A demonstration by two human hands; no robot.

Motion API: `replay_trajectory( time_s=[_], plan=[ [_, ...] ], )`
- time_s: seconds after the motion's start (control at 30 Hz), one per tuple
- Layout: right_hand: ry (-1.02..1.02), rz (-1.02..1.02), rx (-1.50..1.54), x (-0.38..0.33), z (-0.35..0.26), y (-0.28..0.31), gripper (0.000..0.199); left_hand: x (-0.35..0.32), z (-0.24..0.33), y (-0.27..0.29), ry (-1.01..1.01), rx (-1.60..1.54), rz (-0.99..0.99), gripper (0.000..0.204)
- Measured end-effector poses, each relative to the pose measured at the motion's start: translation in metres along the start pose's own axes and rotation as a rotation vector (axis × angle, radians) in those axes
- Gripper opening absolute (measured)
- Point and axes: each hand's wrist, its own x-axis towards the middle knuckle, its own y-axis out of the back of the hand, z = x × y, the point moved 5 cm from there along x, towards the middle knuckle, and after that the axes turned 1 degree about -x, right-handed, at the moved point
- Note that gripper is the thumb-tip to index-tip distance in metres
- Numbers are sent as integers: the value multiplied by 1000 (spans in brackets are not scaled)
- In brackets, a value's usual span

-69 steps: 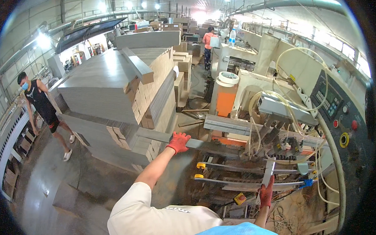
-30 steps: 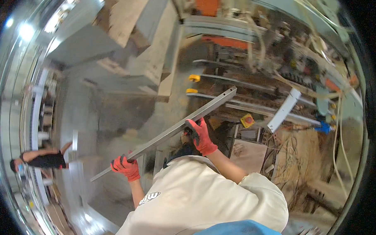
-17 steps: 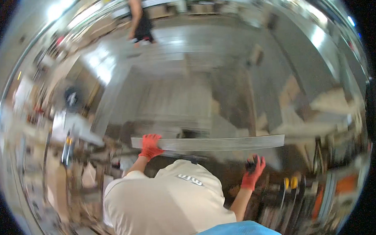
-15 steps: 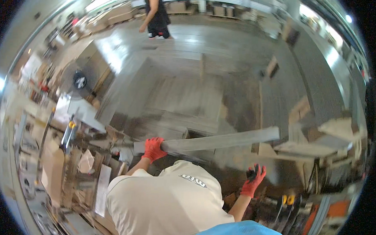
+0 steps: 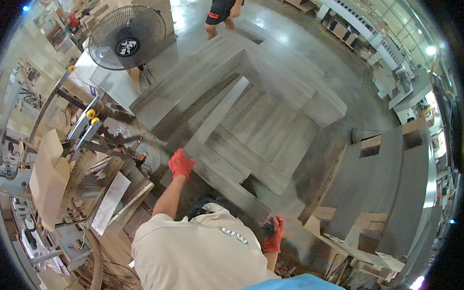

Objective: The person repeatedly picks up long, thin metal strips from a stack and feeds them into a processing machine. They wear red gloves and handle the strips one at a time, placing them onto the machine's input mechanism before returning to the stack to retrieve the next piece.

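My left hand (image 5: 181,165), in a red glove, is closed at the near end of a long grey board (image 5: 218,114). The board slants away to the far right, over a low stack of grey boards (image 5: 264,128). How the fingers meet the board's end is blurred. My right hand (image 5: 274,233), in a red glove with a dark palm, is held low near my body, to the right. Its fingers are loosely bent and partly apart, with nothing visible in them.
A black standing fan (image 5: 127,38) is at the far left. Tall stacks of grey panels (image 5: 366,178) stand to the right. A bench with wood pieces and a tan cardboard-like piece (image 5: 49,179) lies left. Another person (image 5: 225,9) stands beyond the stack.
The grey board has swung from lying crosswise to pointing away over the stack. My left hand has reached forward; my right hand has come inward and lower. The view has turned.
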Motion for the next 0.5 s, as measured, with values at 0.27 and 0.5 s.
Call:
replay_trajectory(
  time_s=[0.27,0.5],
  plan=[
    [-38,124,-299,3,17,-7,27,174,26,-13,31,15,-74,56],
    [-127,116,-590,6,8,19,26,213,8,-69,216,208,227,62]
  ],
)
